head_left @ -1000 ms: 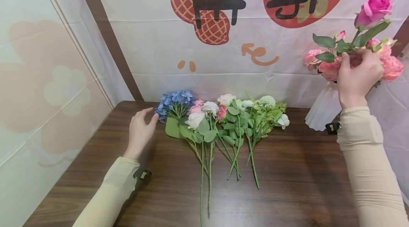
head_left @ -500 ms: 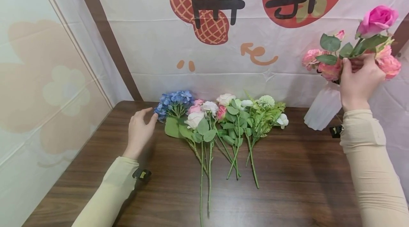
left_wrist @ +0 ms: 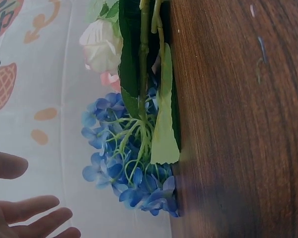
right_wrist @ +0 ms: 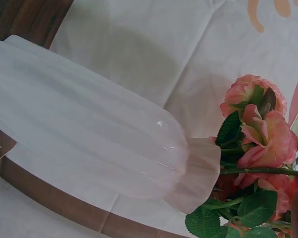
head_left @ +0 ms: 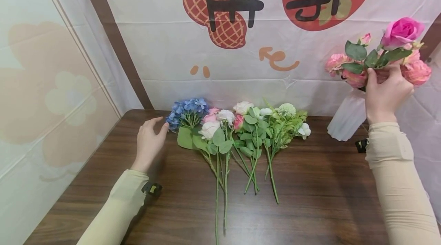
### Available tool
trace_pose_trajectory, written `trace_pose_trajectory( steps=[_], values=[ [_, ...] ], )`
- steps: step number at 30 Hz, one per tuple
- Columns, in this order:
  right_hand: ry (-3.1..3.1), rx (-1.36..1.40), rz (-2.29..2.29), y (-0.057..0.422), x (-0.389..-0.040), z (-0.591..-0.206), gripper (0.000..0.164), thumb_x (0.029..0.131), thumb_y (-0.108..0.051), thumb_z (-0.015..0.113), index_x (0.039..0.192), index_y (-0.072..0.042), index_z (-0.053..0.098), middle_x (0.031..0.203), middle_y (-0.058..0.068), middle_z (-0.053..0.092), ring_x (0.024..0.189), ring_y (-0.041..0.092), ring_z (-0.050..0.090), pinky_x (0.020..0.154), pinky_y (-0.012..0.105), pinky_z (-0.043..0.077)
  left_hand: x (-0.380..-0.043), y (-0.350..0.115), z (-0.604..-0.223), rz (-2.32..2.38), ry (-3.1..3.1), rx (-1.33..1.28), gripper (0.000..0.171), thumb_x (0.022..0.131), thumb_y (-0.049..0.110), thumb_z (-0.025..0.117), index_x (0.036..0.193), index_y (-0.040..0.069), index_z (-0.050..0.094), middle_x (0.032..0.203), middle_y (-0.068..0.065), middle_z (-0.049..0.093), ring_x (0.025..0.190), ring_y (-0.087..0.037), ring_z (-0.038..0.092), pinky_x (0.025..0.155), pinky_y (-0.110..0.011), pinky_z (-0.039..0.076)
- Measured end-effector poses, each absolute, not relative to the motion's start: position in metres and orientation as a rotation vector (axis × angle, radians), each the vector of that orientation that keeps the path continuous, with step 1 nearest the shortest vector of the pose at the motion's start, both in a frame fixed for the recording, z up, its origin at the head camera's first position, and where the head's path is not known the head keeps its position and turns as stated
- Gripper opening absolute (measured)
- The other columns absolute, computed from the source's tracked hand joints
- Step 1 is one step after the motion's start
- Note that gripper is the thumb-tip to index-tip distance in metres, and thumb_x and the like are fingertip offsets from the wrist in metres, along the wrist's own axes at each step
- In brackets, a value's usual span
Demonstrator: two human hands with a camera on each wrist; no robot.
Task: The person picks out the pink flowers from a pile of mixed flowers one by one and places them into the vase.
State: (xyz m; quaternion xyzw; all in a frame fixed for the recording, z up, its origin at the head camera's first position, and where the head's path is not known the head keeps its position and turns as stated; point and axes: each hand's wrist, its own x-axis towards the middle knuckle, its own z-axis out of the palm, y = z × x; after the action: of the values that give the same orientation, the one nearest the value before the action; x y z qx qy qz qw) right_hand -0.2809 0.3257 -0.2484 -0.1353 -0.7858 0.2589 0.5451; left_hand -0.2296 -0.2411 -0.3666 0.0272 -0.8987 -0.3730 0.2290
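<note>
One table (head_left: 310, 206) bears loose flowers (head_left: 256, 131) L of a white vase (head_left: 346, 120), itself holding pink blooms (head_left: 335, 63). L hand (head_left: 151, 143), fingers apart, hovers nr blue hydrangea (head_left: 188, 110), far L of vase; R hand (head_left: 388, 93), above vase, pinches rose (head_left: 401, 33), its stem running into vase mouth.

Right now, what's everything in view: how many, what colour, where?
Table: one, brown, lower centre.
Backdrop: sheet count unclear, pale with prints, behind and beside table.
Vase: one, white, table's right rear.
Blossoms: several, coral pink, at the vase's mouth.
Large rose: one, bright pink, above the vase.
Flower cluster: one, blue, left end of the table's row.
Lying roses: several, white and pink, mid-row.
Greenery: several stems, green, row's right half.
Round bloom: one, pale green, by greenery.
Wrist devices: two, black, near wrists.
Sleeves: two, cream, both arms.
Left hand: one, bare, beside the flower cluster.
Right hand: one, bare, pinching the large rose.
</note>
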Motion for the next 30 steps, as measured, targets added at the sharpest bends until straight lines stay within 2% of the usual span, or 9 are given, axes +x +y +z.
trace_pose_trajectory(
  steps=[12, 19, 21, 22, 24, 25, 27, 29, 30],
  values=[
    [-1.871, -0.367, 0.576, 0.325, -0.283, -0.253, 0.044, 0.088, -0.043, 0.061, 0.109, -0.006, 0.067, 0.098, 0.022, 0.070, 0.091, 0.049, 0.058, 0.083, 0.055, 0.036, -0.229, -0.243, -0.366, -1.032, -2.467, 0.081, 0.044, 0.095, 0.028, 0.053, 0.129, 0.000, 0.055, 0.133, -0.024, 0.051, 0.125, -0.042, 0.042, 0.105, -0.054, 0.030],
    [-1.802, -0.330, 0.723, 0.321, -0.278, -0.246, 0.042, 0.079, -0.043, 0.070, 0.114, -0.020, 0.066, 0.107, 0.013, 0.070, 0.103, 0.034, 0.062, 0.092, 0.046, 0.041, -0.229, -0.245, -0.365, -1.030, -2.463, 0.071, 0.043, 0.095, 0.027, 0.053, 0.128, -0.001, 0.055, 0.133, -0.025, 0.051, 0.125, -0.043, 0.042, 0.104, -0.054, 0.030],
    [-1.765, -0.278, 0.714, 0.320, -0.277, -0.244, 0.041, 0.077, -0.043, 0.071, 0.111, -0.020, 0.067, 0.103, 0.013, 0.070, 0.099, 0.033, 0.062, 0.088, 0.046, 0.041, -0.229, -0.246, -0.364, -1.025, -2.466, 0.075, 0.043, 0.095, 0.027, 0.053, 0.128, -0.001, 0.055, 0.133, -0.025, 0.051, 0.125, -0.044, 0.042, 0.104, -0.054, 0.030],
    [-1.744, -0.266, 0.714, 0.319, -0.276, -0.243, 0.040, 0.076, -0.044, 0.072, 0.110, -0.022, 0.067, 0.099, 0.009, 0.070, 0.097, 0.031, 0.062, 0.087, 0.043, 0.042, -0.228, -0.246, -0.364, -1.024, -2.467, 0.078, 0.043, 0.095, 0.026, 0.053, 0.128, -0.001, 0.055, 0.133, -0.025, 0.051, 0.124, -0.044, 0.042, 0.104, -0.055, 0.030],
    [-1.711, -0.243, 0.712, 0.319, -0.276, -0.240, 0.037, 0.076, -0.045, 0.072, 0.107, -0.024, 0.069, 0.091, -0.005, 0.067, 0.089, 0.022, 0.062, 0.085, 0.037, 0.042, -0.228, -0.248, -0.365, -1.025, -2.470, 0.083, 0.043, 0.095, 0.026, 0.053, 0.128, -0.001, 0.055, 0.133, -0.025, 0.051, 0.124, -0.044, 0.042, 0.104, -0.055, 0.030],
    [-1.698, -0.223, 0.702, 0.318, -0.276, -0.238, 0.036, 0.077, -0.044, 0.071, 0.106, -0.022, 0.070, 0.090, -0.007, 0.067, 0.087, 0.020, 0.061, 0.085, 0.035, 0.042, -0.228, -0.248, -0.365, -1.022, -2.472, 0.085, 0.043, 0.095, 0.027, 0.053, 0.128, -0.001, 0.055, 0.133, -0.025, 0.051, 0.125, -0.044, 0.042, 0.104, -0.055, 0.030],
    [-1.680, -0.183, 0.696, 0.319, -0.276, -0.235, 0.032, 0.080, -0.041, 0.070, 0.099, -0.016, 0.073, 0.083, -0.019, 0.060, 0.080, 0.004, 0.058, 0.087, 0.030, 0.040, -0.229, -0.249, -0.366, -1.018, -2.473, 0.086, 0.043, 0.095, 0.027, 0.053, 0.128, -0.001, 0.055, 0.134, -0.025, 0.050, 0.125, -0.044, 0.041, 0.104, -0.055, 0.030],
    [-1.670, -0.150, 0.694, 0.319, -0.276, -0.233, 0.028, 0.082, -0.038, 0.068, 0.095, -0.014, 0.075, 0.080, -0.021, 0.061, 0.076, -0.014, 0.050, 0.090, 0.025, 0.040, -0.229, -0.250, -0.366, -1.015, -2.471, 0.085, 0.043, 0.095, 0.027, 0.053, 0.128, -0.001, 0.055, 0.134, -0.025, 0.050, 0.125, -0.044, 0.041, 0.104, -0.055, 0.030],
    [-1.676, -0.132, 0.686, 0.320, -0.276, -0.232, 0.027, 0.084, -0.035, 0.067, 0.094, -0.012, 0.075, 0.080, -0.022, 0.061, 0.076, -0.017, 0.048, 0.089, 0.023, 0.040, -0.229, -0.250, -0.366, -1.012, -2.470, 0.086, 0.043, 0.095, 0.027, 0.053, 0.128, -0.001, 0.055, 0.134, -0.026, 0.050, 0.125, -0.044, 0.041, 0.104, -0.055, 0.030]
  ],
)
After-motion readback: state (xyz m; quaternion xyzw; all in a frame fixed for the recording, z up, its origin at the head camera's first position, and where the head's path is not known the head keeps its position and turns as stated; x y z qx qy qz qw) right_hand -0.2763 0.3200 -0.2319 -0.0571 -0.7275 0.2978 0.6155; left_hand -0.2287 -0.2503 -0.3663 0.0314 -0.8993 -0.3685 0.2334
